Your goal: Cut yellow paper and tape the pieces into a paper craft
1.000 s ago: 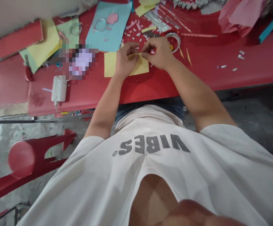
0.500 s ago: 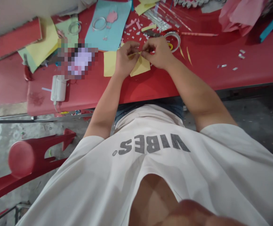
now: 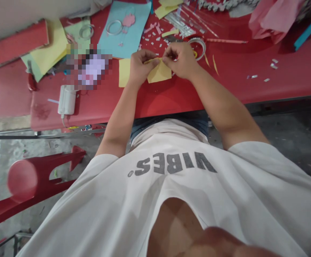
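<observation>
Both hands meet over a small yellow paper (image 3: 160,73) above the red table. My left hand (image 3: 144,66) pinches its top edge between thumb and fingers. Close beside it, my right hand (image 3: 181,59) pinches the same edge on the right. The paper hangs below the fingertips, its lower part facing me. Another yellow paper (image 3: 124,73) lies flat on the table, partly covered by my left hand. To the right of my right hand is a roll of tape (image 3: 198,46); dark-bladed scissors (image 3: 174,38) lie just beyond the hand, partly hidden.
A light-blue sheet (image 3: 128,28) carries a tape ring (image 3: 114,27) and a pink paper cutout (image 3: 129,20). Paper scraps (image 3: 152,39) are scattered behind my hands. A pencil (image 3: 226,41) lies to the right. At left are a white power bank (image 3: 67,100) and red-handled pliers (image 3: 31,80).
My left hand has shifted slightly left, and the gap between the two hands' fingertips has widened a little. The yellow paper's edge now shows between them.
</observation>
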`<state>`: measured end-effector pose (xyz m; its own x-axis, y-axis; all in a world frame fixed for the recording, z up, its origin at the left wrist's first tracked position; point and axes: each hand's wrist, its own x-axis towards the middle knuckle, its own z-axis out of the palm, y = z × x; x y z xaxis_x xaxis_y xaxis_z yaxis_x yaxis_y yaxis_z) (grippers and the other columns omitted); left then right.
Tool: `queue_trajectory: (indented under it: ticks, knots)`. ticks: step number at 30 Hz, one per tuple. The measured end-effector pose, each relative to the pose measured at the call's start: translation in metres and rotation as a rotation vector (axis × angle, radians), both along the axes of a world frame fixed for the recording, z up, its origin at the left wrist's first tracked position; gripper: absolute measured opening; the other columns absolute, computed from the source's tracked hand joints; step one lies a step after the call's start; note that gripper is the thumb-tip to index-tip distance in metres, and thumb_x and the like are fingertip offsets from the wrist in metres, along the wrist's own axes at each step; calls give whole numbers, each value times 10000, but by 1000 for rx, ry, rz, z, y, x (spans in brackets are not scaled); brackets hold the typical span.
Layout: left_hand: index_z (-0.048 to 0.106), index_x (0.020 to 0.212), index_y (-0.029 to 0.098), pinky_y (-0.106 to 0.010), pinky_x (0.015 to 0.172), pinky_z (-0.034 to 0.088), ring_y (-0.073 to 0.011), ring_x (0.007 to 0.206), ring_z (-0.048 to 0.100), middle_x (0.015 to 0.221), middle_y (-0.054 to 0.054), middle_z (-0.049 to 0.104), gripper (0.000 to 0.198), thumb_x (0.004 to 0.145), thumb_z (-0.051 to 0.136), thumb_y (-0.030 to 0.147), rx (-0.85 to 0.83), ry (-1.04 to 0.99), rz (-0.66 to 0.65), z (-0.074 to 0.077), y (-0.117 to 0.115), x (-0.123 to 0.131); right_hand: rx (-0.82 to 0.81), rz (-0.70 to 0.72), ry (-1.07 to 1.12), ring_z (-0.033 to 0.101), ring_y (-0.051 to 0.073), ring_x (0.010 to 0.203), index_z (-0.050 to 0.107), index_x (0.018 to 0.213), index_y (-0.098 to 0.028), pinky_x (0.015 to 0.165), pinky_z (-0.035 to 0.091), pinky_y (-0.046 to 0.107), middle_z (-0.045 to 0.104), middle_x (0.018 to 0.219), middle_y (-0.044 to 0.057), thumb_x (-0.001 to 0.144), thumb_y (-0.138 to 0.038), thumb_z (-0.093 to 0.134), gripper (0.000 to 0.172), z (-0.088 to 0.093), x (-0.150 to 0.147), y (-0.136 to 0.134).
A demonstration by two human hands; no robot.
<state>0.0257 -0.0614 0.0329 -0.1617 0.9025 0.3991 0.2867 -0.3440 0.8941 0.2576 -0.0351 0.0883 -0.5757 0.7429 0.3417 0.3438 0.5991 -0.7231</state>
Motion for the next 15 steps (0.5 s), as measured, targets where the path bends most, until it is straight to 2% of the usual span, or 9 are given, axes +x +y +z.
queue_trajectory:
  ticks: [3,7,11,15]
  knots:
    - [715,684,399,-436,579,506,-209,590,594,662,34,689,268,630,891,593,-59,-6,27,4,-3,2,-63,-14,21,650,224,927,690,865,-424,911,535,393,749,976,-59,925,-529,706,122,0,0,2]
    - [739,755,366,-399,601,522,-170,614,566,704,29,705,357,685,855,696,-46,5,31,8,-8,3,-129,-30,94,652,228,944,703,837,-444,898,535,398,754,957,-77,897,-615,717,182,-4,-3,10]
    - [700,723,408,-475,620,510,-235,628,603,696,5,693,393,660,804,782,-37,4,93,4,-2,-1,-132,-17,180,650,249,1008,753,915,-489,895,520,439,764,973,-101,942,-700,618,253,-6,-4,14]
    - [670,714,418,-505,648,483,-264,658,610,691,-4,668,426,663,769,829,-32,22,105,1,1,-4,-193,-50,173,605,266,952,736,895,-470,813,489,443,741,920,-73,855,-778,660,319,-3,-6,9]
